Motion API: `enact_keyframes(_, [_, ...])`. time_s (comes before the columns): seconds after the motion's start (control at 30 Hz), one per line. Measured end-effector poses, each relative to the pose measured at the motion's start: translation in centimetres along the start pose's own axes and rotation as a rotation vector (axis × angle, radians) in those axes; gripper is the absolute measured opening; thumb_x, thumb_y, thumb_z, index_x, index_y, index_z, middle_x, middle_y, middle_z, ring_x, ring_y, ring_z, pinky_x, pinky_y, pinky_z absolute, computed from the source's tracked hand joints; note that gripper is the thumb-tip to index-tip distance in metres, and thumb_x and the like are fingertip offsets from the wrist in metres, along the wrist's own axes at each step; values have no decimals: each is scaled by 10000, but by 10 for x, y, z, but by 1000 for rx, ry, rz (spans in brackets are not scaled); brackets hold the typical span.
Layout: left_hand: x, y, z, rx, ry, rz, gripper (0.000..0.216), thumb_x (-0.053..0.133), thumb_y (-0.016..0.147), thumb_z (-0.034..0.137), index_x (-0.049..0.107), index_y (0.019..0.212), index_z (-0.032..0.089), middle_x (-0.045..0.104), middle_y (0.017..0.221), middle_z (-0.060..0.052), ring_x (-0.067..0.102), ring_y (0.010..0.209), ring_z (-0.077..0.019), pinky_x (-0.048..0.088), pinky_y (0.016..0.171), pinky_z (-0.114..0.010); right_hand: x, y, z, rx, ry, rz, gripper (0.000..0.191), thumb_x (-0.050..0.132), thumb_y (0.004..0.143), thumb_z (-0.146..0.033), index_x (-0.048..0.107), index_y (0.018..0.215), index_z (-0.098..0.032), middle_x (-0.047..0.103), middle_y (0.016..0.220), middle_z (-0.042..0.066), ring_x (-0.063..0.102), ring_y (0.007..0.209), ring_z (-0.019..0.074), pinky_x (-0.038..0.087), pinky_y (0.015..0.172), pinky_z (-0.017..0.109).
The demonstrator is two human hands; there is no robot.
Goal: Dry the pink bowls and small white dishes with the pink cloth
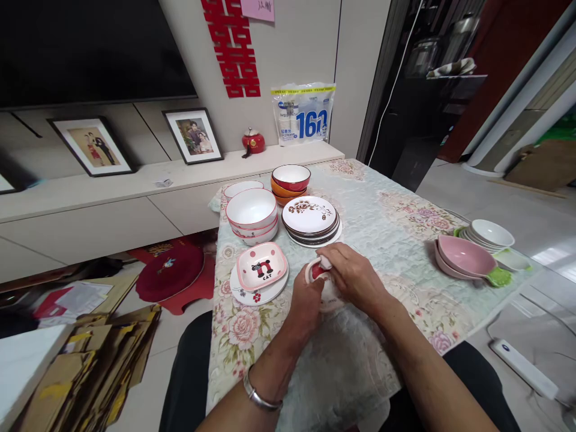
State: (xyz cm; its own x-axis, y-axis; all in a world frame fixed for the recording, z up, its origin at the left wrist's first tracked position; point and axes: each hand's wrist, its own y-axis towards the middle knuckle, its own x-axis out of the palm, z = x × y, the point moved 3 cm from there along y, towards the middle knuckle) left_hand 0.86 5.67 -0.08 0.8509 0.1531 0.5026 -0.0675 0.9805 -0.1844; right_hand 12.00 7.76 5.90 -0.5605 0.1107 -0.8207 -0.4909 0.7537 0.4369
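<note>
Both hands are together over the near middle of the table. My left hand (305,303) is closed around the left side of a small white dish with a pink rim and a red patch (333,299), thumb over its edge. My right hand (355,275) grips its far right side with bent fingers; a small whitish bit shows at the fingertips, too unclear to name. Left of them, a square cat dish (262,267) rests on a white plate (258,297). Just beyond the hands stands a stack of brown-flowered plates (310,215).
White bowls with red rims (252,209) and red and orange bowls (291,177) are stacked toward the back. Pink leaf-handled bowls (465,257) and small white bowls (491,233) sit at the right edge. Flattened cardboard (101,354) and a red stool (171,270) stand at left.
</note>
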Motion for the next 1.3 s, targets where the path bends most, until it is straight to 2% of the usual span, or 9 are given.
enact_keyframes(0.2, [-7, 3, -2, 103, 72, 50, 294, 700, 702, 162, 702, 995, 193, 724, 873, -48, 631, 786, -202, 483, 755, -298, -11, -1, 17, 232, 164, 4, 243, 472, 911, -142, 640, 1081, -186, 698, 1051, 81, 639, 973, 219, 478, 849, 322])
enact_keyframes(0.3, [-7, 3, 2, 179, 141, 71, 275, 690, 725, 169, 704, 998, 197, 724, 893, -48, 624, 807, -199, 482, 784, -295, -13, -1, 19, 277, 198, -11, 222, 484, 905, -155, 653, 1046, -182, 716, 992, 71, 650, 912, 217, 488, 804, 314])
enact_keyframes(0.37, [-6, 1, 5, 179, 163, 56, 276, 699, 716, 168, 705, 990, 193, 719, 882, -47, 617, 802, -197, 482, 790, -295, -13, -1, 15, 238, 144, 30, 251, 480, 902, -139, 641, 1091, -176, 710, 1045, 93, 651, 947, 226, 492, 825, 326])
enact_keyframes(0.47, [-1, -2, 8, 105, 155, -22, 296, 737, 675, 175, 700, 969, 182, 705, 844, -39, 602, 765, -191, 482, 751, -292, -13, -2, 7, 116, 32, 108, 298, 448, 905, -87, 624, 1134, -164, 687, 1097, 127, 640, 1012, 231, 498, 858, 332])
enact_keyframes(0.67, [7, -5, 15, -51, 76, -205, 210, 712, 679, 235, 684, 873, 159, 639, 722, -11, 529, 629, -142, 412, 588, -244, -11, -6, -10, -166, -67, 109, 266, 455, 936, -69, 636, 1110, -157, 684, 1087, 124, 636, 1010, 215, 513, 864, 317])
enact_keyframes(0.8, [3, -1, 11, -10, 158, -120, 174, 698, 657, 223, 672, 816, 156, 627, 700, 15, 521, 633, -134, 410, 592, -235, -7, -7, -14, -203, -95, 105, 255, 460, 947, -78, 629, 1115, -170, 686, 1096, 116, 638, 1012, 212, 517, 877, 329])
enact_keyframes(0.97, [-1, 2, 1, 53, 127, -62, 259, 708, 745, 344, 689, 916, 151, 693, 786, -19, 594, 675, -158, 451, 619, -249, 1, -4, -5, -64, -58, 105, 277, 441, 934, -81, 589, 1157, -150, 677, 1052, 126, 644, 999, 225, 518, 847, 323])
enact_keyframes(1.2, [-11, 5, 2, 120, 99, 114, 324, 717, 752, 316, 690, 1033, 156, 716, 919, -51, 629, 744, -158, 493, 670, -252, 7, -2, 17, 325, -10, -37, 186, 459, 895, -121, 622, 975, -158, 690, 951, 96, 641, 878, 228, 459, 743, 303])
enact_keyframes(1.3, [-9, 4, 5, 119, 107, 64, 339, 715, 758, 307, 673, 1063, 166, 713, 951, -51, 625, 767, -156, 501, 702, -260, 5, -3, 25, 390, 12, -58, 174, 464, 876, -117, 625, 912, -170, 700, 877, 70, 632, 795, 213, 441, 704, 292])
